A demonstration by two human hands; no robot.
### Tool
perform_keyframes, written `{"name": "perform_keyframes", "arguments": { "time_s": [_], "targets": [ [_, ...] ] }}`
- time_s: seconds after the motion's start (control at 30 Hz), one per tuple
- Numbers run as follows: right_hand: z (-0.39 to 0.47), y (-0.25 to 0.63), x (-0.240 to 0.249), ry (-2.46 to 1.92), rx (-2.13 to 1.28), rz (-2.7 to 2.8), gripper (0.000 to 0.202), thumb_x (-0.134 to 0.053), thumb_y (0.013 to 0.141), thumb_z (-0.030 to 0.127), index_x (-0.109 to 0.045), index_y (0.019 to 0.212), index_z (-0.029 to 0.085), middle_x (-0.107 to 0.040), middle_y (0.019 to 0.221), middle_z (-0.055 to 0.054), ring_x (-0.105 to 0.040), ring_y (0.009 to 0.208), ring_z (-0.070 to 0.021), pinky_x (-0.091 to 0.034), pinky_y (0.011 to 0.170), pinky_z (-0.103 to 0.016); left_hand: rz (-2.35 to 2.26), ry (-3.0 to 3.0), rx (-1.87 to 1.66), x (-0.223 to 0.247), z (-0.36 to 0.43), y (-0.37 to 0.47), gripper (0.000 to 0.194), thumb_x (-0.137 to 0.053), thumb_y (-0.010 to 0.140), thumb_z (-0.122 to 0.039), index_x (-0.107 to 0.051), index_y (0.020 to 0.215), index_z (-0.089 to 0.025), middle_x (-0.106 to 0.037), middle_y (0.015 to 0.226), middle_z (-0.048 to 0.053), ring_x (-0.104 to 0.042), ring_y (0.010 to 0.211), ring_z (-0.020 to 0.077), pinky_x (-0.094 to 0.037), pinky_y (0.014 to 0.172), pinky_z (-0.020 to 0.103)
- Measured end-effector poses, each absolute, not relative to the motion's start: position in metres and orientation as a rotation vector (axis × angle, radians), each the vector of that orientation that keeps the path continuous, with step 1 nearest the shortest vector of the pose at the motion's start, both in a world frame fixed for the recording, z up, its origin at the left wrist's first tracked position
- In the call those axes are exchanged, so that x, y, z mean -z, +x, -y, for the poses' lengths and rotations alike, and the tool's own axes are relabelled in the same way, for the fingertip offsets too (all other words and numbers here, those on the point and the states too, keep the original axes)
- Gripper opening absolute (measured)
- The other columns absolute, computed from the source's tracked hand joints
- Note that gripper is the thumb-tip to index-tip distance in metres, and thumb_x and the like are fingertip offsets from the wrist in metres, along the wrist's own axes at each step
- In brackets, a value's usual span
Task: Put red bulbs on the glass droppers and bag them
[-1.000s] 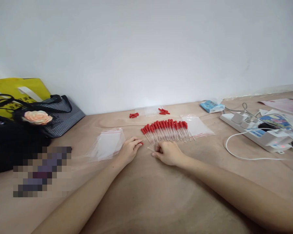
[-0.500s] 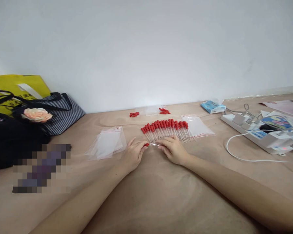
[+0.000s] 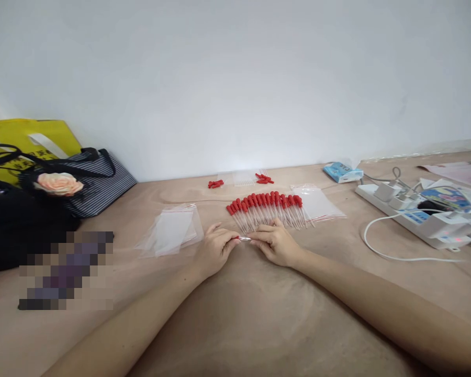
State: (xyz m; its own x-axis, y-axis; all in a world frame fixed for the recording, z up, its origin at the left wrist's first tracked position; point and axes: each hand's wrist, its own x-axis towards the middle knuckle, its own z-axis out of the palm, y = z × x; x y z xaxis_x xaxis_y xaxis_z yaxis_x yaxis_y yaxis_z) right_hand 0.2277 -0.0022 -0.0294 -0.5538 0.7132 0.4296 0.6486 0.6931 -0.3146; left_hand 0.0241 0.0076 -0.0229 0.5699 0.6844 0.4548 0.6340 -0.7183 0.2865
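Observation:
My left hand point(image 3: 219, 247) pinches a red rubber dropper bulb point(image 3: 237, 238), mostly hidden by the fingers. A clear glass dropper tube point(image 3: 245, 239) spans the short gap between my hands, its left end meeting the bulb. The tube's other end is between the closed fingers of my right hand point(image 3: 277, 244). Just beyond my hands, several assembled droppers point(image 3: 265, 204) lie in a fanned row, red bulbs pointing away from me. Loose red bulbs lie in a left pile point(image 3: 215, 184) and a right pile point(image 3: 264, 179), with clear tubes point(image 3: 244, 181) between them.
Clear zip bags point(image 3: 176, 230) lie left of my hands, and another zip bag point(image 3: 322, 203) lies right of the row. At right are a power strip point(image 3: 400, 214) with cables and a blue tissue pack point(image 3: 342, 172). Bags, including a striped bag point(image 3: 102, 183), stand at left.
My hands have come slightly closer together. The bulb and tube, with a visible space between them before, now meet in line, and less of the bulb shows.

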Motion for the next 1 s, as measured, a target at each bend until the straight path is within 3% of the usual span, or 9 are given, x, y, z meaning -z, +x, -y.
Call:
{"name": "perform_keyframes", "arguments": {
  "time_s": [0.37, 0.73, 1.0],
  "targets": [
    [0.0027, 0.2277, 0.0252, -0.985, 0.032, 2.493, 0.027, -0.037, 0.087, 0.020, -0.063, 0.086, 0.019, -0.060, 0.077, -0.003, -0.046, 0.065, -0.0121, -0.020, 0.068, -0.030, -1.010, 2.996, -0.827, 0.0211, -0.0029, 0.0274, 0.020, -0.038, 0.088, -0.022, -0.056, 0.079, -0.017, -0.063, 0.070, 0.000, -0.057, 0.067, 0.0122, -0.029, 0.096, 0.041],
    [0.0013, 0.2224, 0.0282, -0.822, -0.092, 2.452, 0.026, -0.036, 0.087, 0.021, -0.059, 0.076, 0.015, -0.060, 0.073, -0.003, -0.046, 0.061, -0.0112, -0.022, 0.067, -0.028, -0.820, 3.061, -0.896, 0.0218, -0.0029, 0.0315, 0.020, -0.040, 0.086, -0.021, -0.055, 0.073, -0.016, -0.062, 0.068, 0.000, -0.055, 0.064, 0.0111, -0.033, 0.094, 0.039],
    [-0.0029, 0.2266, 0.0261, -0.914, -0.190, 2.436, 0.024, -0.036, 0.089, 0.023, -0.059, 0.088, 0.016, -0.064, 0.081, -0.004, -0.052, 0.070, -0.0131, -0.023, 0.067, -0.029, -0.959, 2.822, -0.897, 0.0178, -0.0061, 0.0233, 0.016, -0.051, 0.082, -0.030, -0.056, 0.088, -0.016, -0.065, 0.078, 0.002, -0.059, 0.072, 0.0144, -0.033, 0.091, 0.041]
  ]
}}
